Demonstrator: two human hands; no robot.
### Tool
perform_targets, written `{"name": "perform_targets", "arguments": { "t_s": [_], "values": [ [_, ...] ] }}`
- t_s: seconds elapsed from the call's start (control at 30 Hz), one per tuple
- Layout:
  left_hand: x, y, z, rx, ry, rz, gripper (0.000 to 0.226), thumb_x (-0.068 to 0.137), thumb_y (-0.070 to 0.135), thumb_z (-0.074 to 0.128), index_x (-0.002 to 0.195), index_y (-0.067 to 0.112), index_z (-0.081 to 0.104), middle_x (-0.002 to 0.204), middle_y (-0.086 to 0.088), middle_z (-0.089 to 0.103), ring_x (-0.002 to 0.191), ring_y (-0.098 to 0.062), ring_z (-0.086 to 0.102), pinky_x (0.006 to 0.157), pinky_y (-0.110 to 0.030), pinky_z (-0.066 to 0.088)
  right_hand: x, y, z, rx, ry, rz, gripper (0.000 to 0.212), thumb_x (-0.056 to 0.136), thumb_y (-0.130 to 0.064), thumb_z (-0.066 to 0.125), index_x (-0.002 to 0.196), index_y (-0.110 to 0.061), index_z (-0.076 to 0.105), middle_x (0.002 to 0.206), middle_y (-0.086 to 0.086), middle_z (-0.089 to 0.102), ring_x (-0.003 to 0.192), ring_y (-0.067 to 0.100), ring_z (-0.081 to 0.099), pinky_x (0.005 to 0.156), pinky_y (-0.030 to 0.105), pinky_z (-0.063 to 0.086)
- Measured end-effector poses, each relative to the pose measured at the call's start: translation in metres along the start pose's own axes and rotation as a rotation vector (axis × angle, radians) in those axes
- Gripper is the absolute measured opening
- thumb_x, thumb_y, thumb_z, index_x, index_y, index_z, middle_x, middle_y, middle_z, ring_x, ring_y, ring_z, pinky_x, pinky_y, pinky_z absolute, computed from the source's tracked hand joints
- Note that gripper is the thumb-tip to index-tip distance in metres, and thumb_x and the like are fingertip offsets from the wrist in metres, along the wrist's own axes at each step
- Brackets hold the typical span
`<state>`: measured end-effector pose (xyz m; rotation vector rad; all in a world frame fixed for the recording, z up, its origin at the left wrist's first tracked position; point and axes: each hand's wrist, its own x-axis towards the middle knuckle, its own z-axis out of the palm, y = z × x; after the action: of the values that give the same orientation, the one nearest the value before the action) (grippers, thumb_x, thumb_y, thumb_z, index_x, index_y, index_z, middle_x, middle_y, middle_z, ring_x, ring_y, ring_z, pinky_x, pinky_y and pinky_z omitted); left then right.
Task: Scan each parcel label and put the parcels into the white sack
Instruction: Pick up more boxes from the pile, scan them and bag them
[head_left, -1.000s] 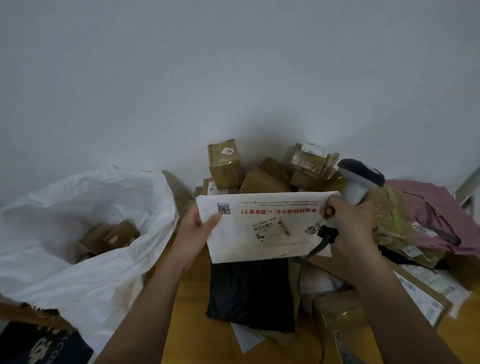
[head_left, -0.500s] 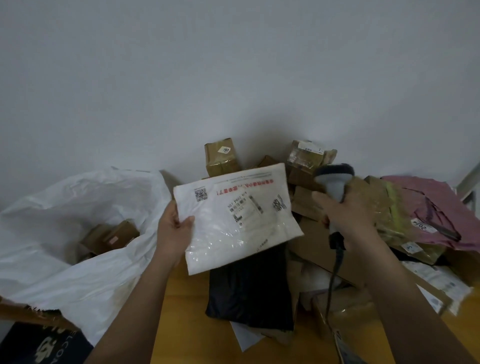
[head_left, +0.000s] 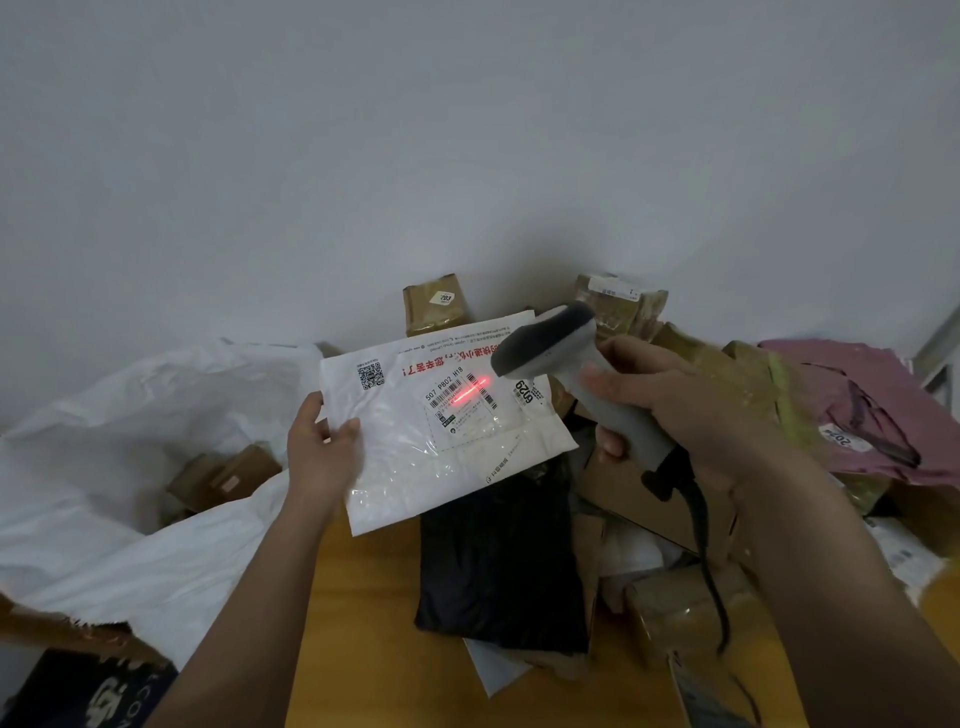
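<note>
Nearest, at 6 o'clock: bare orange-brown wooden tabletop (head_left: 363, 649), with a flat black plastic mailer bag (head_left: 498, 561) lying on it just past centre.

Left hand (head_left: 322, 457), at 9 o'clock of the held parcel: thumb on top, fingers hidden beneath, pinching the near-left edge of the flat white plastic courier envelope (head_left: 415, 457). Envelope held in the air above the black mailer, face up, tilted toward the camera.

Right hand (head_left: 675, 410), at 3 o'clock: wrapped round the handle of the grey corded handheld barcode scanner (head_left: 561, 358), dark head pointing left at the envelope.

Change: half a second ago the scanner stood upright beside the envelope with no beam; now its head is over the far-right corner and a red scan line (head_left: 470, 391) lies across the printed barcode label (head_left: 462, 400). Judgement: the scan is happening now; once it registers, this parcel goes into the sack.

Crumpled white woven sack (head_left: 130, 519), at 9 o'clock, mouth open, brown cardboard boxes (head_left: 223, 475) already inside.

Farther, 12 to 3 o'clock: pile of taped brown parcels (head_left: 623, 306) and a pink plastic mailer (head_left: 857, 405) against the grey wall, unscanned by the look of it.
</note>
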<state>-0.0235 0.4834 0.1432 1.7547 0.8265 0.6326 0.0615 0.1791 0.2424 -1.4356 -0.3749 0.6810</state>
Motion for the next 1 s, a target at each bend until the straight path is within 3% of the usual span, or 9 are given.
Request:
{"name": "perform_targets", "arguments": {
  "t_s": [0.1, 0.27, 0.5, 0.77, 1.0],
  "values": [
    [0.003, -0.001, -0.001, -0.007, 0.007, -0.027, 0.032, 0.095, 0.004, 0.057, 0.122, 0.021, 0.054, 0.108, -0.007, 0.066, 0.095, -0.031, 0.067, 0.084, -0.054, 0.056, -0.008, -0.013, -0.002, -0.031, -0.030, -0.038, 0.031, 0.088, -0.023, 0.061, 0.109, 0.000, 0.055, 0.072, 0.003, 0.060, 0.050, 0.019, 0.050, 0.051, 0.033, 0.047],
    [0.003, 0.001, 0.002, 0.025, 0.007, -0.024, 0.029, 0.095, 0.004, 0.056, 0.114, 0.026, 0.052, 0.113, -0.009, 0.064, 0.099, -0.031, 0.065, 0.086, -0.055, 0.055, -0.018, -0.025, -0.004, -0.013, -0.050, -0.068, 0.054, 0.075, -0.031, 0.063, 0.117, 0.002, 0.054, 0.086, 0.014, 0.057, 0.048, 0.018, 0.048, 0.053, 0.035, 0.044],
    [0.005, 0.001, 0.003, 0.035, 0.000, -0.043, 0.031, 0.096, 0.005, 0.056, 0.122, 0.021, 0.052, 0.114, -0.009, 0.063, 0.100, -0.032, 0.064, 0.086, -0.052, 0.055, -0.027, -0.035, -0.008, -0.023, -0.069, -0.073, 0.057, 0.075, -0.031, 0.061, 0.121, 0.000, 0.053, 0.086, 0.007, 0.062, 0.046, 0.017, 0.046, 0.051, 0.034, 0.045],
    [0.007, -0.001, 0.004, 0.031, 0.004, -0.042, 0.031, 0.096, 0.004, 0.056, 0.118, 0.025, 0.051, 0.112, -0.006, 0.063, 0.098, -0.029, 0.063, 0.085, -0.047, 0.055, -0.031, -0.038, -0.008, -0.061, -0.068, -0.074, 0.056, 0.076, -0.034, 0.061, 0.120, -0.001, 0.054, 0.098, 0.014, 0.065, 0.046, 0.017, 0.046, 0.057, 0.038, 0.041],
    [0.007, -0.006, -0.003, 0.007, 0.009, -0.051, 0.031, 0.096, 0.005, 0.055, 0.121, 0.023, 0.052, 0.109, -0.005, 0.062, 0.099, -0.030, 0.064, 0.084, -0.047, 0.055, -0.031, -0.040, 0.001, -0.035, -0.072, -0.073, 0.055, 0.074, -0.032, 0.062, 0.117, 0.001, 0.054, 0.095, 0.013, 0.064, 0.045, 0.017, 0.045, 0.050, 0.034, 0.044]
  ]
}}
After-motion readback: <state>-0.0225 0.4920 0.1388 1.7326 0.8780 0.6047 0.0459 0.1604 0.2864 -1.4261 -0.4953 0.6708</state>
